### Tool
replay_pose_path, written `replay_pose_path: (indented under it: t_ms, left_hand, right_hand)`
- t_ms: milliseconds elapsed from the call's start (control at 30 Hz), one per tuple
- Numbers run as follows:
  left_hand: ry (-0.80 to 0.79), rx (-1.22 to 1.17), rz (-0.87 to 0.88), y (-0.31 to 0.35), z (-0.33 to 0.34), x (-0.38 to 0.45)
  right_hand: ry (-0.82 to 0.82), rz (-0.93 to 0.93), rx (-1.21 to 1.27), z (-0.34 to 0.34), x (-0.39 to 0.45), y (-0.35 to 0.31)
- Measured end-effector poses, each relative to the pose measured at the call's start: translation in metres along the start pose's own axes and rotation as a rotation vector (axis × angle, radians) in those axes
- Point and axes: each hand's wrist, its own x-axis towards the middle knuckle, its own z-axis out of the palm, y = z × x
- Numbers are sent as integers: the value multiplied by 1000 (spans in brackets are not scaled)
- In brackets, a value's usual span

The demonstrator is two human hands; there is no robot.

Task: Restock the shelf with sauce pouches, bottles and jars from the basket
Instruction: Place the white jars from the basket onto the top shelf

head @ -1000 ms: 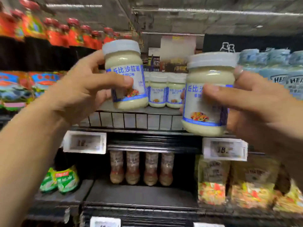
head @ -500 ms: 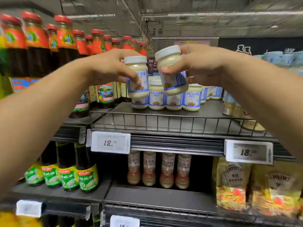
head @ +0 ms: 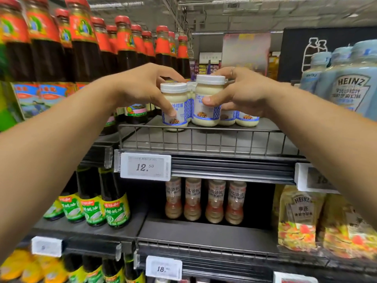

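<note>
Both my arms reach up to the grey wire-fronted shelf [head: 204, 139]. My left hand [head: 142, 86] grips a white-lidded jar of salad dressing [head: 175, 105] whose base rests on the shelf at the left. My right hand [head: 240, 92] holds a second, same kind of jar [head: 207, 101] right beside it, its base at shelf level. More jars of the same sort [head: 246, 117] stand behind and to the right, partly hidden by my right hand. The basket is out of view.
Dark sauce bottles with red caps [head: 124, 43] fill the upper left. Pale blue Heinz bottles [head: 350, 86] stand at the right. Below are dressing bottles [head: 204, 201], green-labelled bottles [head: 95, 207], Heinz pouches [head: 297, 215] and a price tag [head: 145, 167].
Both hands have moved forward and down, bringing the two jars from in front of me onto the shelf beside the row of jars. The right jar went from tilted to upright.
</note>
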Motion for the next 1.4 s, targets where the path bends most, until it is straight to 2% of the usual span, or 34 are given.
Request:
replay_pose_path:
  t_ms: [233,367,567,833,1000,1267,1400]
  left_hand:
    - [-3,49,-25,-2,1,-3]
    - [46,92,-3,0,5,-7]
    - [103,106,28,-3,13,-16]
    - [82,261,92,-10,12,-18]
    - [82,252,125,-12,13,-22]
    - [116,312,95,-15,15,-18]
    - [133,315,84,-12,18,-19]
  right_hand:
    - [-24,-15,-149,1,-1,5]
    - [-8,-23,-254,2,-3,6]
    - [31,-76,-267,0,-6,9]
    - [5,-140,-365,-1,-8,11]
    - [-2,-171,-442,1,-5,13]
    - [53,-224,-746,8,-2,14]
    - [91,-252,-806,10,-4,14]
